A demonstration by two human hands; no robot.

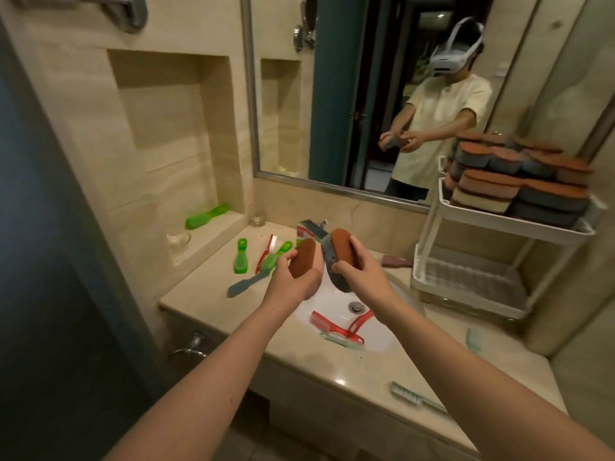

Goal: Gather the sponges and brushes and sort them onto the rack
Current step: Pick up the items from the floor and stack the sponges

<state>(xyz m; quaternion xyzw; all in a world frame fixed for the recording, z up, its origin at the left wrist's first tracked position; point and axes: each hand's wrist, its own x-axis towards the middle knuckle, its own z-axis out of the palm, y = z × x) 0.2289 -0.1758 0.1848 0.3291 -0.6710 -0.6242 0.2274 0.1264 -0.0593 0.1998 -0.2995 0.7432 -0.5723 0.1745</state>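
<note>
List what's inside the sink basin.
In the sink: two red brushes, crossed near the drain, and a pale green brush under them. The hands and sponges cover the basin's far side, so anything there is hidden.

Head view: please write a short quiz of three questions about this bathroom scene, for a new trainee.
1. True or false: the rack's lower tray holds sponges.
2. What lies in the sink? A) red brushes B) a glass C) a towel
3. What does each hand hold?

Key
1. False: the stacked sponges fill the upper tray; the lower is bare.
2. A, the red brushes.
3. The left hand and the right hand each hold one sponge.
</note>
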